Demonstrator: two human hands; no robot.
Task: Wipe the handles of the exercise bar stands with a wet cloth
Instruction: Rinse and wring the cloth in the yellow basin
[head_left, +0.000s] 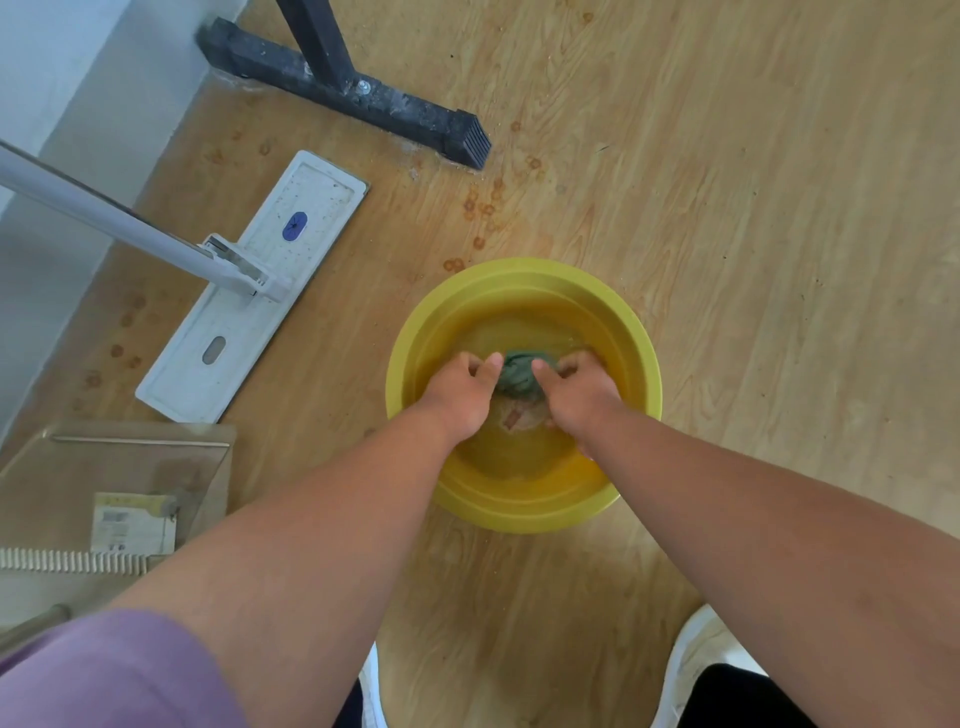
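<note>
A person bends over a yellow basin (524, 291) on a wooden floor (753, 208), both bare forearms reaching down into it. The left hand (460, 389) and the right hand (576, 389) each grip one end of a bunched green cloth (519, 371), fingers curled round it, thumbs pointing toward each other across the wad. The cloth sits inside the basin, toward its far side, between the two hands; cloudy water shows beneath it.

Left of the basin a white flat mop (249, 291) lies on the floor, its pale handle (104, 213) running off toward the left edge. Beyond it, near the wall (67, 104), stands the black foot of a stand (343, 88), an upright rising from its middle. A clear dustpan (119, 478) lies at the lower left. A lilac sleeve (114, 675) and white shoes (696, 660) fill the bottom edge.
</note>
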